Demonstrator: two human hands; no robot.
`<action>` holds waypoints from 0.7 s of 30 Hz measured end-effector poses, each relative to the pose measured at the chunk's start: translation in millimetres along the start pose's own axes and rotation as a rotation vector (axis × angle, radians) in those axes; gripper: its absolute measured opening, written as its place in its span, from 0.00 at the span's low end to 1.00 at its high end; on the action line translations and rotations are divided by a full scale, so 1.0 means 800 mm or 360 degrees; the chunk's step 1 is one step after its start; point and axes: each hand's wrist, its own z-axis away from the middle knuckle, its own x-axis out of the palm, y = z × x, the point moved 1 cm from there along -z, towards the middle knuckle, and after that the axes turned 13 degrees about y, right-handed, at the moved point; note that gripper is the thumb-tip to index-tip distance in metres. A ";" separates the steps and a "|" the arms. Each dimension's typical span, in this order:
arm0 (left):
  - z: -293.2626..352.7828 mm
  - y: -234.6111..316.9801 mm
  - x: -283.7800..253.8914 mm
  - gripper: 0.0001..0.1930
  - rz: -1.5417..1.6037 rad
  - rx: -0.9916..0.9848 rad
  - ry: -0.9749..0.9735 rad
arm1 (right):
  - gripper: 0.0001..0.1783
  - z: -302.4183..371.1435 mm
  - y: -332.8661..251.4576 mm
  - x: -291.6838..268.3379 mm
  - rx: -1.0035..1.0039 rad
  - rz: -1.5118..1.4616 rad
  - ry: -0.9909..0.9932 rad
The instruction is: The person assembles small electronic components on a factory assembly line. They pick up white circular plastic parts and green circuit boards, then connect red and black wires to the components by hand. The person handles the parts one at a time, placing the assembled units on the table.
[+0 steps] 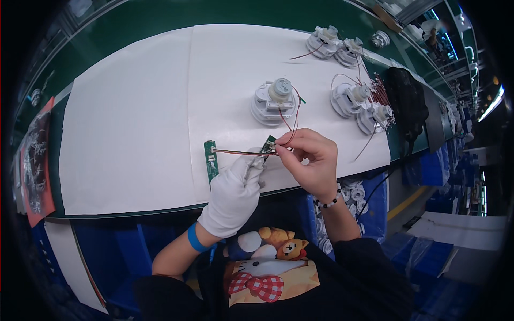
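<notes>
My left hand, in a white glove with a blue wrist band, pinches a small green circuit board. At that board's connectors are the closed fingertips of my bare right hand, gripping the end of a thin red-brown wire. This wire runs up to a white motor unit with a round top, standing just beyond my hands. A cable links the held board to a longer green circuit board lying left of my glove. My fingers partly hide the wire's plug.
Several similar white units with loose wires stand at the right and far right. Beside them lie a bundle of red wires and a black bag-like object. A blue bin of white parts sits below the table edge. White sheets cover the green table.
</notes>
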 end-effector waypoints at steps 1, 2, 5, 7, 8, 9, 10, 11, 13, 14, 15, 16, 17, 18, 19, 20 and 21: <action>0.000 0.002 0.000 0.04 0.0026 -0.0032 0.0009 | 0.04 0.000 0.000 0.000 -0.0014 0.0012 0.0009; 0.000 0.001 0.000 0.04 0.0024 -0.0018 0.0012 | 0.05 -0.001 0.000 0.001 -0.0028 0.0023 0.0017; 0.003 -0.005 0.002 0.04 0.0030 0.0024 0.0032 | 0.05 0.000 0.001 0.002 -0.0041 0.0009 0.0030; 0.003 -0.008 0.003 0.05 0.0058 0.0050 0.0059 | 0.05 -0.001 0.003 0.003 -0.0060 0.0000 0.0032; 0.003 -0.007 0.003 0.05 0.0055 0.0041 0.0051 | 0.06 -0.001 0.003 0.003 -0.0078 0.0002 0.0032; 0.002 -0.006 0.002 0.05 0.0051 0.0032 0.0044 | 0.06 -0.002 0.003 0.003 -0.0095 0.0004 0.0032; 0.002 -0.005 0.002 0.05 0.0047 0.0023 0.0037 | 0.06 -0.002 0.004 0.003 -0.0104 0.0006 0.0029; 0.001 -0.005 0.001 0.05 0.0021 0.0031 0.0021 | 0.06 -0.003 0.005 0.003 -0.0113 0.0008 0.0027; 0.001 -0.006 0.000 0.05 -0.0029 0.0047 -0.0011 | 0.06 -0.004 0.005 0.002 -0.0145 0.0024 0.0026; 0.001 -0.006 0.000 0.05 0.0007 0.0033 -0.0016 | 0.06 -0.004 0.003 0.002 -0.0169 0.0037 0.0029; 0.001 -0.005 0.000 0.05 0.0041 0.0018 -0.0019 | 0.06 -0.005 0.003 0.002 -0.0194 0.0050 0.0032; 0.001 -0.005 0.000 0.05 0.0076 0.0004 -0.0023 | 0.06 -0.005 0.002 0.002 -0.0191 0.0057 0.0029; 0.002 -0.005 0.000 0.05 0.0086 0.0008 -0.0023 | 0.06 -0.005 0.002 0.002 -0.0187 0.0065 0.0027; 0.004 -0.007 0.000 0.06 0.0096 0.0013 -0.0024 | 0.06 -0.005 0.002 0.001 -0.0185 0.0073 0.0026; 0.005 -0.008 0.001 0.06 0.0107 0.0018 -0.0024 | 0.05 -0.006 0.002 0.002 -0.0171 0.0084 0.0019; 0.006 -0.010 0.002 0.06 0.0109 0.0054 -0.0011 | 0.05 -0.006 0.001 0.002 -0.0158 0.0096 0.0013; 0.007 -0.012 0.002 0.06 0.0111 0.0089 0.0000 | 0.05 -0.005 0.000 0.003 -0.0144 0.0109 0.0007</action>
